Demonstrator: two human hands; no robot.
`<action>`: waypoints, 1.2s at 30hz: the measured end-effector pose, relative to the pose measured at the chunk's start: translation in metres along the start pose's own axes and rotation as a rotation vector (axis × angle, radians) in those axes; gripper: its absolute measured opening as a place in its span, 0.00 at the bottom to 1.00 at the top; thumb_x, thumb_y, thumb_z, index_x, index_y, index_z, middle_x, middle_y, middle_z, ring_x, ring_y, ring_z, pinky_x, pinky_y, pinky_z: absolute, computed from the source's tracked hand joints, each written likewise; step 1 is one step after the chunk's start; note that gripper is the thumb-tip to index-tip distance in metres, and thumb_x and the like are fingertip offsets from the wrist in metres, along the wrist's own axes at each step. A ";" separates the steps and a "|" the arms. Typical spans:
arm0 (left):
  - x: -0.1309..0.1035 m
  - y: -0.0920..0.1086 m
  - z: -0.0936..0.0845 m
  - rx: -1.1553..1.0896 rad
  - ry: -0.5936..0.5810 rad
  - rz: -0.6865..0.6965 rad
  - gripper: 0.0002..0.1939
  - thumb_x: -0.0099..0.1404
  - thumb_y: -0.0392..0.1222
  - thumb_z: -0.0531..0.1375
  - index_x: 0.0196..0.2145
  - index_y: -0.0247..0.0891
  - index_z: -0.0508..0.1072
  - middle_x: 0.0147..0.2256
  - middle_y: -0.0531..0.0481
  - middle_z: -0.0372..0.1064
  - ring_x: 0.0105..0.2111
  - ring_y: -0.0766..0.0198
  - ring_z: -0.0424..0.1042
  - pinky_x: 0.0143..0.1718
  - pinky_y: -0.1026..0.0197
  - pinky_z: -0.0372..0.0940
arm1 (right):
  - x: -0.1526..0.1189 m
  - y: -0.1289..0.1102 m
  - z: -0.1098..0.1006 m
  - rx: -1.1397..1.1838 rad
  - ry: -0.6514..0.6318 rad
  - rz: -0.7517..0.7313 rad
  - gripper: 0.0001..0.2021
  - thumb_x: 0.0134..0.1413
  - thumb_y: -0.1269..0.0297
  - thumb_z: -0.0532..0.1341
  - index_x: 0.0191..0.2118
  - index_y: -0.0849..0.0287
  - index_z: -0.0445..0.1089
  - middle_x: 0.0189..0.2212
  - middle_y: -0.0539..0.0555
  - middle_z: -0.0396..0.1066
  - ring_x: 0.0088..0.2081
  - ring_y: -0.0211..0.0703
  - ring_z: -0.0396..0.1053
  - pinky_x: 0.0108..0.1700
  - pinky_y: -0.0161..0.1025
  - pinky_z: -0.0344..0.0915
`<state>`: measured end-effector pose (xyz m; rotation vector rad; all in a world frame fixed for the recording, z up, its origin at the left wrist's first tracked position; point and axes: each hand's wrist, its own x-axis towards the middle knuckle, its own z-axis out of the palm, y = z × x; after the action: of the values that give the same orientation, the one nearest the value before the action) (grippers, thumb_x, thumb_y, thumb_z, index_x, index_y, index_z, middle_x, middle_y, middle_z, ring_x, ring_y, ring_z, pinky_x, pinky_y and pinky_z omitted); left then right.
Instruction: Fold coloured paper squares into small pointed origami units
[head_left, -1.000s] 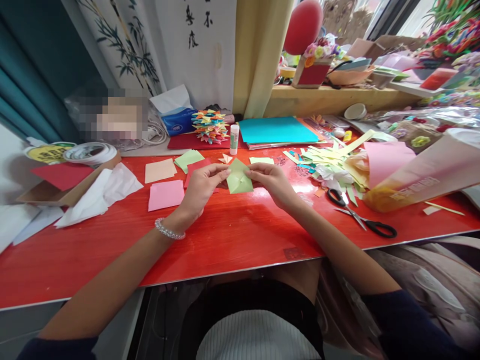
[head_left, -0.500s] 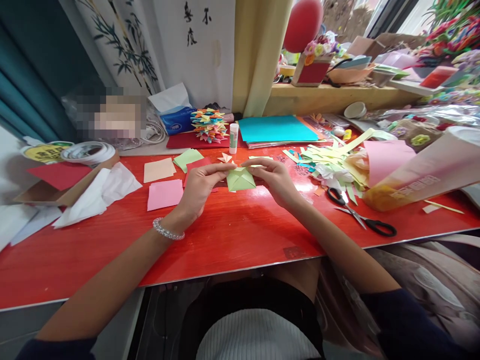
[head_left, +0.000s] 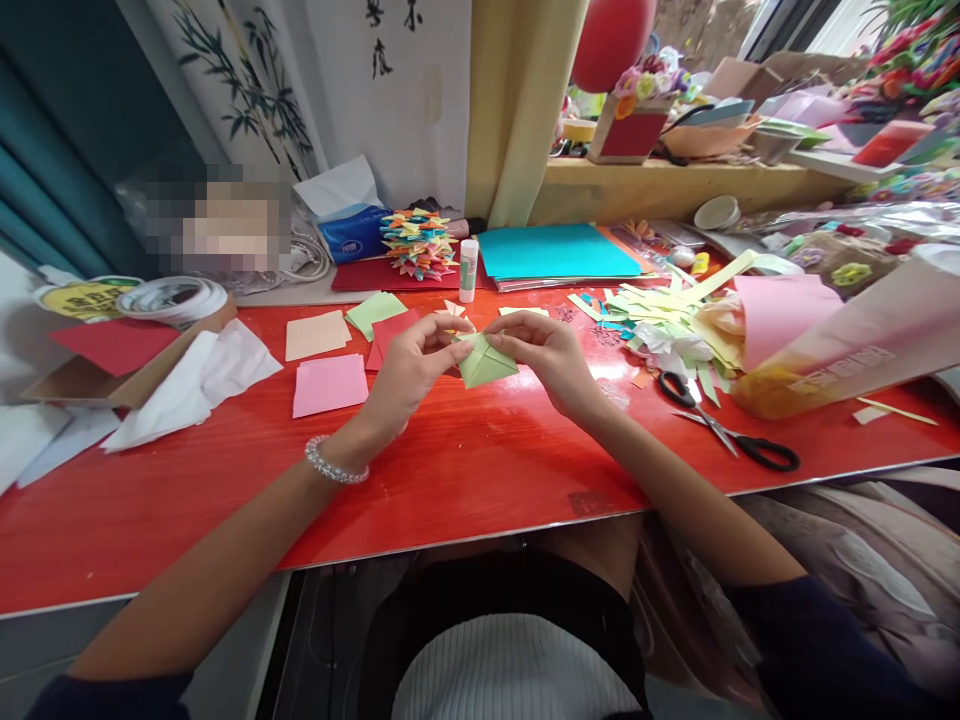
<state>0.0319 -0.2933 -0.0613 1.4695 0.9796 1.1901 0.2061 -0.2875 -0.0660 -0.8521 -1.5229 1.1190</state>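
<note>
A small square of light green paper [head_left: 489,366], marked with crossing creases, is held up just above the red table [head_left: 450,470]. My left hand [head_left: 411,375] pinches its upper left edge between thumb and fingers. At its upper right edge, my right hand [head_left: 551,355] grips the same paper, thumb in front. Beyond my fingers lies a small peach folded piece [head_left: 453,308], partly hidden. Left of my left hand are pink paper squares [head_left: 330,384], peach squares [head_left: 318,335], green squares [head_left: 375,314] and red squares [head_left: 390,330].
A glue stick [head_left: 468,270] stands upright behind my hands, beside a colourful folded-paper ball [head_left: 420,245]. Blue paper sheets [head_left: 559,252] lie at the back. On the right are scissors [head_left: 727,425], paper strips [head_left: 660,315] and a slanting clear-sided cup [head_left: 832,345]. A cardboard box [head_left: 97,385] sits left.
The green paper has tilted and turned slightly, its lower edge now slanting. My left fingers have arched higher above it. The view has shifted a little.
</note>
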 end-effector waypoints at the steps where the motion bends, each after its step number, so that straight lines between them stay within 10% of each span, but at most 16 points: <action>1: 0.000 0.000 0.000 -0.006 -0.012 -0.012 0.10 0.58 0.39 0.62 0.39 0.35 0.73 0.31 0.50 0.70 0.31 0.66 0.70 0.33 0.64 0.68 | 0.000 0.001 0.000 -0.009 -0.005 -0.006 0.04 0.52 0.63 0.63 0.33 0.58 0.71 0.29 0.49 0.71 0.31 0.36 0.67 0.34 0.35 0.64; 36: 0.005 -0.008 -0.004 0.180 -0.160 -0.091 0.10 0.56 0.45 0.64 0.27 0.35 0.71 0.27 0.52 0.68 0.29 0.68 0.67 0.34 0.63 0.61 | 0.002 0.010 0.000 -0.202 -0.085 0.076 0.16 0.53 0.52 0.62 0.28 0.62 0.71 0.23 0.48 0.64 0.26 0.32 0.58 0.28 0.33 0.54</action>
<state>0.0287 -0.2864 -0.0676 1.6164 1.0530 0.9233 0.2057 -0.2822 -0.0753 -1.0177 -1.7078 1.0796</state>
